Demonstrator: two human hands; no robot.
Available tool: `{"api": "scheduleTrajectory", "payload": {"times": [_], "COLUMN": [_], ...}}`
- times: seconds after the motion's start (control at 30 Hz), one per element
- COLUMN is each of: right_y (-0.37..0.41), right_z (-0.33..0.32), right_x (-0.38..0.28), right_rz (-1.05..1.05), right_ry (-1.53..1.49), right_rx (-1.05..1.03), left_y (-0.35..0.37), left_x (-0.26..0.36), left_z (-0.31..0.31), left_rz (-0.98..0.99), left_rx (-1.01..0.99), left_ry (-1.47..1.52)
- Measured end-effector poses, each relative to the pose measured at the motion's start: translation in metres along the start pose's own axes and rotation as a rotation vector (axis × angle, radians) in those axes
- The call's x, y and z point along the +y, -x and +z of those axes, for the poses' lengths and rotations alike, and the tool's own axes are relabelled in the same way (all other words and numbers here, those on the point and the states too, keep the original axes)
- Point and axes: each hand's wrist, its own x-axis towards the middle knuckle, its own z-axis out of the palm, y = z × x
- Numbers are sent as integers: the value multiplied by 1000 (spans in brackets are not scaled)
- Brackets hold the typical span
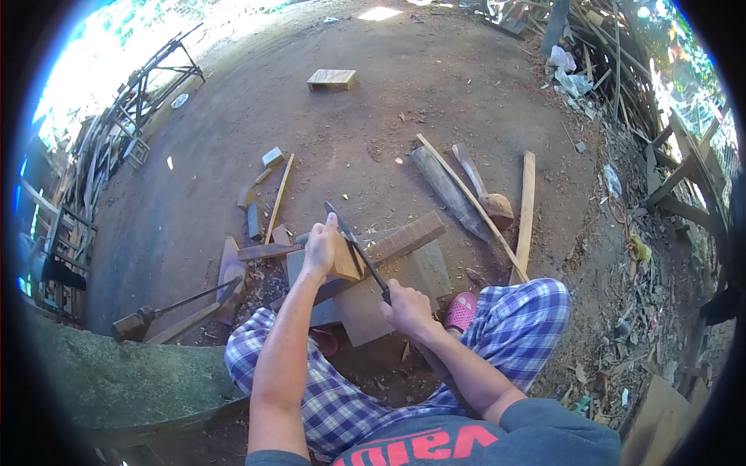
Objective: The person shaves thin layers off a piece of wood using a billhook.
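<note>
Here, a rough, mossy-looking slab (155,373) is lying at the left, just beside a wooden-framed saw (138,320). The left hand (319,250) is grasping a smooth, squared wooden block (346,260) near the beam (408,238), mid-scene. A slim dark file (359,255) is slanting across the block; whether they are touching, I can't tell. The right hand (409,309) is clenching the file's near end. Beyond, a weathered log (449,190), a round-headed mallet (496,210) and a flat plank (526,210) are resting on bare earth. Large red letters, only partly readable, are showing on the dark shirt (544,423).
</note>
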Motion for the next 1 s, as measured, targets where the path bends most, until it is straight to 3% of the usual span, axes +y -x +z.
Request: {"api": "scheduleTrajectory", "payload": {"times": [0.23,0.37,0.5,0.6,0.67,0.7,0.77,0.83,0.93,1.0], "right_y": [16,-13,-9,-16,-22,-26,-31,-28,-22,-19], "right_z": [-47,28,16,18,19,21,28,25,16,16], "right_x": [-28,23,17,33,40,45,55,51,48,48], "right_rz": [-11,88,83,78,108,103,204,219,254,253], "right_ry": [-47,32,20,-103,-431,-429,-823,-830,-853,-867], "right_rx": [59,-37,-58,-81,-251,-247,-486,-496,-528,-538], "left_y": [11,5,5,4,5,7,3,-2,19,7], "left_x": [10,6,2,3,8,9,1,-7,13,-12], "left_z": [3,12,8,1,-5,-8,-18,-23,-35,-37], "left_rz": [-38,15,7,-21,-32,-69,-103,-142,-183,-139], "left_rx": [24,5,23,-93,-171,-204,-232,-224,-264,-192], "left_ry": [66,-69,-38,17,69,50,27,-102,-44,-55]}}
